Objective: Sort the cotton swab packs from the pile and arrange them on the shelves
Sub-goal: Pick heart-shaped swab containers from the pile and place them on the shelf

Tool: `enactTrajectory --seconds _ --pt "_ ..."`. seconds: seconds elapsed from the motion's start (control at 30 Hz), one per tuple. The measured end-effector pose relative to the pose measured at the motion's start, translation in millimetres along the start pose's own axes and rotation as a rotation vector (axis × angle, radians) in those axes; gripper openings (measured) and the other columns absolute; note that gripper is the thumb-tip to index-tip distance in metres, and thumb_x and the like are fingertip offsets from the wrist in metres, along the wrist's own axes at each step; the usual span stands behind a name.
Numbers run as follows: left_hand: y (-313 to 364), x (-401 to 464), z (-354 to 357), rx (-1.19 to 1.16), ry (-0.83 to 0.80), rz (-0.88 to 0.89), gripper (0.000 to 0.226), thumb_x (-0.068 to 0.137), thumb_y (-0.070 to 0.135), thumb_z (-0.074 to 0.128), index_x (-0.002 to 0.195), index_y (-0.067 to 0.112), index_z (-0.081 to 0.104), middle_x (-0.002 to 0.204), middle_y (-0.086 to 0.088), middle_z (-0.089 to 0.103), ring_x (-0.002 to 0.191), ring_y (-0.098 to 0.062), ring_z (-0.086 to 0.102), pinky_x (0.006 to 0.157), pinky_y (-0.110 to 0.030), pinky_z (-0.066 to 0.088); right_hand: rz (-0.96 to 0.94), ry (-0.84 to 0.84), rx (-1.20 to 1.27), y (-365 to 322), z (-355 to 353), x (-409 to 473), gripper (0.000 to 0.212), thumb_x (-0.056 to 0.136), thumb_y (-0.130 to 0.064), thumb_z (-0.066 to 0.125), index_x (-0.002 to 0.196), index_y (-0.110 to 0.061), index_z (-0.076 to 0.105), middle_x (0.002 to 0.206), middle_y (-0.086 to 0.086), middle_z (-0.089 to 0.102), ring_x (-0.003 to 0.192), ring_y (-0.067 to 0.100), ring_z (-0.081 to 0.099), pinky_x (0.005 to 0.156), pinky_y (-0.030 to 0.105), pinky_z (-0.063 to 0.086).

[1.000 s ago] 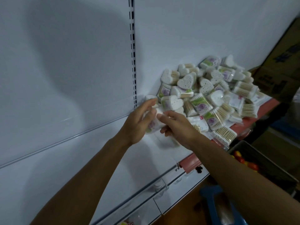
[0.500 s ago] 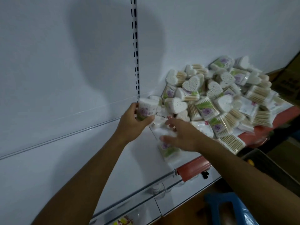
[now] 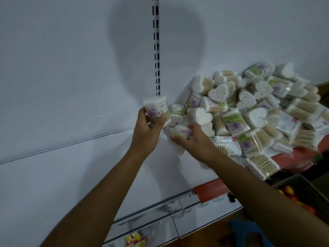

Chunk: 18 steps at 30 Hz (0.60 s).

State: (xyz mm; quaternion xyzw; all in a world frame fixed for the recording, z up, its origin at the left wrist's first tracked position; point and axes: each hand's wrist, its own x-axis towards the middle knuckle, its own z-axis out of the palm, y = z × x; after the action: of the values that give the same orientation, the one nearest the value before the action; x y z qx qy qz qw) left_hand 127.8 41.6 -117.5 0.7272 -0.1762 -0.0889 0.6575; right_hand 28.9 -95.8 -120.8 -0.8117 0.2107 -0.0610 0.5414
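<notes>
A white metal shelf (image 3: 74, 172) spans the scene, its bare surface stretching away to the left, backed by a white panel (image 3: 71, 59) with a slotted upright strip (image 3: 155, 50) running down it. Just right of the strip's foot, the left hand (image 3: 145, 129) grasps an upright cotton swab pack with a purple flower label (image 3: 155, 111), thumb on its near face and fingers curled round the far side, holding it at the far left edge of the heap, close to the back panel. Just to the right and nearer, the right hand (image 3: 191, 139) curls its fingers over a second small pack with a green and purple label (image 3: 182, 131), gripping it low over the shelf; the pack is blurred. Flat clear sachets of swabs (image 3: 178, 148) lie under that hand. Farther right, the pile of cotton swab packs (image 3: 258, 111) covers the shelf's right end: heart-shaped bundles of white tips, labelled packs and bags of wooden-stemmed swabs heaped on one another. A red price strip (image 3: 210, 190) edges the shelf front below the pile. At the near right a dark bin (image 3: 302, 186) holds red and yellow items (image 3: 292, 195), too small to identify.
</notes>
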Motion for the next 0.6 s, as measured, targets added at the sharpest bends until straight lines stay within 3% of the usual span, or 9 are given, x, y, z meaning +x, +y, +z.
enactTrajectory --seconds 0.1,0.17,0.23,0.3,0.4,0.53,0.6 --pt "16 -5 6 -0.099 0.051 0.012 0.036 0.095 0.032 0.061 0.126 0.024 0.046 0.113 0.014 0.062 0.097 -0.005 0.068 0.077 -0.027 0.058 0.055 0.08 0.343 -19 14 4 0.099 0.062 -0.08 0.067 0.135 -0.017 0.042 0.123 -0.001 0.06 0.108 0.016 0.063 0.093 0.044 0.056" --pt "26 -8 10 -0.172 0.07 -0.001 0.039 0.096 0.031 0.058 0.13 0.018 0.044 0.117 0.005 0.063 0.1 -0.01 0.068 0.074 -0.026 0.058 0.052 0.034 0.437 -31 24 3 0.089 0.072 -0.084 0.05 0.136 -0.022 0.044 0.123 0.0 0.061 0.11 0.019 0.062 0.095 0.045 0.055" --pt "32 -7 9 -0.223 0.114 -0.013 0.042 0.097 0.034 0.057 0.132 0.017 0.043 0.121 0.001 0.063 0.104 -0.013 0.067 0.076 -0.03 0.059 0.079 -0.008 0.568 -43 31 1 0.059 0.093 -0.072 0.03 0.121 -0.027 0.055 0.118 0.002 0.063 0.111 0.022 0.061 0.099 0.042 0.051" --pt "38 -5 2 -0.234 0.16 -0.008 0.047 0.094 0.041 0.06 0.132 0.019 0.043 0.121 0.0 0.063 0.104 -0.015 0.068 0.08 -0.036 0.059 0.119 -0.057 0.61 -48 35 0 0.053 0.103 -0.057 0.022 0.116 -0.023 0.06 0.116 0.006 0.065 0.109 0.024 0.062 0.1 0.039 0.05" --pt "44 -4 -17 -0.209 0.215 -0.014 0.048 0.09 0.048 0.06 0.128 0.023 0.045 0.122 0.0 0.065 0.096 -0.019 0.072 0.08 -0.042 0.061 0.13 -0.155 0.456 -55 45 3 0.047 0.105 -0.045 0.032 0.13 -0.013 0.056 0.117 0.009 0.067 0.1 0.022 0.069 0.094 0.037 0.054" --pt "49 1 -57 -0.209 0.301 -0.039 0.041 0.092 0.045 0.061 0.125 0.026 0.048 0.123 0.002 0.065 0.094 -0.025 0.073 0.079 -0.043 0.061 -0.037 -0.247 0.23 -68 70 0 0.048 0.103 -0.031 0.046 0.148 -0.035 0.03 0.126 0.002 0.061 0.096 0.016 0.07 0.089 0.036 0.057" --pt "51 3 -81 -0.197 0.34 -0.046 0.04 0.092 0.047 0.061 0.124 0.027 0.049 0.119 0.003 0.066 0.091 -0.024 0.073 0.079 -0.043 0.061 -0.15 -0.361 0.161 -78 87 -3 0.057 0.096 -0.024 0.06 0.145 -0.036 0.033 0.128 -0.005 0.058 0.105 0.015 0.064 0.092 0.035 0.055"
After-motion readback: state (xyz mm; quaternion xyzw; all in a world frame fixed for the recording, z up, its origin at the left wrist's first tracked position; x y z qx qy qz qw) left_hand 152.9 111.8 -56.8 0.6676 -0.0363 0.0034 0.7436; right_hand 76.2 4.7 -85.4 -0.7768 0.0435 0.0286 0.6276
